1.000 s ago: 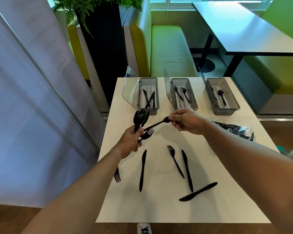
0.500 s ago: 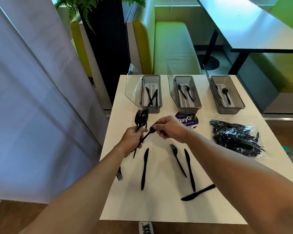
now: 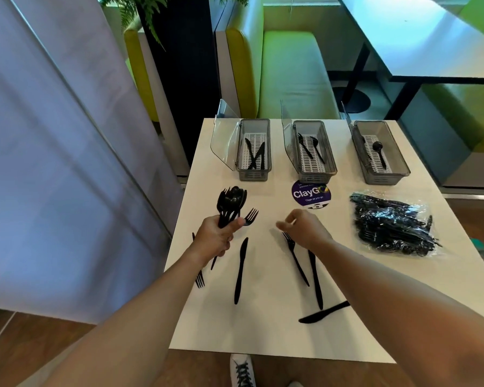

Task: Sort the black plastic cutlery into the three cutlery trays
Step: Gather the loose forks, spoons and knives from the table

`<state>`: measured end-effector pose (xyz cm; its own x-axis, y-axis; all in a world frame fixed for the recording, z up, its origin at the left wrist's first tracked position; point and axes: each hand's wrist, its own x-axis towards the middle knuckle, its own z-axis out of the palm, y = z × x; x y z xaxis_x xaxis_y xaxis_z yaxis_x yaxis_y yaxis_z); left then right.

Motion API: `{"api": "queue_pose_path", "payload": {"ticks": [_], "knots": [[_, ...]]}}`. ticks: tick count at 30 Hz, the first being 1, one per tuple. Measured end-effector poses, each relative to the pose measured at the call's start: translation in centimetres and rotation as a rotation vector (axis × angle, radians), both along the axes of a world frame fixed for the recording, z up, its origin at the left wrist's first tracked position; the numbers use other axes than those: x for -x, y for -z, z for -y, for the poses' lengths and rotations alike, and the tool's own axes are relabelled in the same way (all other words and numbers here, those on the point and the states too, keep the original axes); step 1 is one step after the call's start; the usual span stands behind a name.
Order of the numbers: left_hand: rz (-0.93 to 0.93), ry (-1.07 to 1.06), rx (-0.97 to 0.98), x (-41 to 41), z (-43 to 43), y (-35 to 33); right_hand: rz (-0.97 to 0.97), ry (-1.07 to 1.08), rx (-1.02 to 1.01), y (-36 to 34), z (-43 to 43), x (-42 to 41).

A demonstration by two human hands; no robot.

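Note:
My left hand (image 3: 217, 237) grips a bunch of black spoons (image 3: 231, 201), heads up, with a fork (image 3: 249, 216) sticking out to the right. My right hand (image 3: 305, 227) hovers over the table with curled fingers, holding nothing. On the table lie a knife (image 3: 241, 270), a fork (image 3: 295, 256), a second knife (image 3: 315, 280) and a third knife (image 3: 323, 312). Another fork (image 3: 199, 279) lies partly under my left forearm. Three grey trays stand at the back: the left tray (image 3: 253, 175) holds knives, the middle tray (image 3: 315, 177) and the right tray (image 3: 386, 178) hold cutlery.
A plastic bag of black cutlery (image 3: 393, 224) lies at the right. A round purple sticker (image 3: 311, 194) sits before the middle tray. Each tray has a clear lid raised on its left side. The white table's edge (image 3: 263, 350) is near; a shoe (image 3: 242, 371) shows below it.
My right hand passed the fork into my left hand's bunch, let go and drew back to the right. The camera tilted, bringing the sticker and bag fully into view.

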<state>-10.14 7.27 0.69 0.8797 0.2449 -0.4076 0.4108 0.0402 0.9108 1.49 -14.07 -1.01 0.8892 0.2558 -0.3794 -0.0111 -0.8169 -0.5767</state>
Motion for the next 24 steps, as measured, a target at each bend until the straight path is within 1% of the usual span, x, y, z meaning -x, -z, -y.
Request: {"api": "queue_pose_path", "payload": {"ticks": [4,8,11,13,17,20,24], "knots": [[-0.004,-0.024,-0.047,2.0,-0.4,0.6,0.03,-0.105,0.22,2.0,0.4,1.8],[-0.013,-0.065,-0.134,3.7,-1.5,1.9,0.089,-0.091,0.267,3.0,-0.4,3.0],[-0.02,-0.125,-0.126,4.6,-2.4,3.1,0.107,-0.104,0.292,2.8,-1.7,3.4],[-0.02,-0.137,-0.114,5.2,-2.6,3.5,0.09,-0.104,0.248,2.5,-2.6,3.6],[-0.026,-0.154,-0.112,6.3,-3.4,3.6,0.006,-0.033,0.029,2.3,-5.3,4.3],[-0.031,-0.167,-0.128,7.2,-4.4,4.0,-0.031,-0.001,-0.003,2.4,-7.3,5.2],[-0.02,-0.187,-0.124,7.8,-4.9,4.1,-0.073,-0.018,0.012,2.4,-8.6,5.9]]}}
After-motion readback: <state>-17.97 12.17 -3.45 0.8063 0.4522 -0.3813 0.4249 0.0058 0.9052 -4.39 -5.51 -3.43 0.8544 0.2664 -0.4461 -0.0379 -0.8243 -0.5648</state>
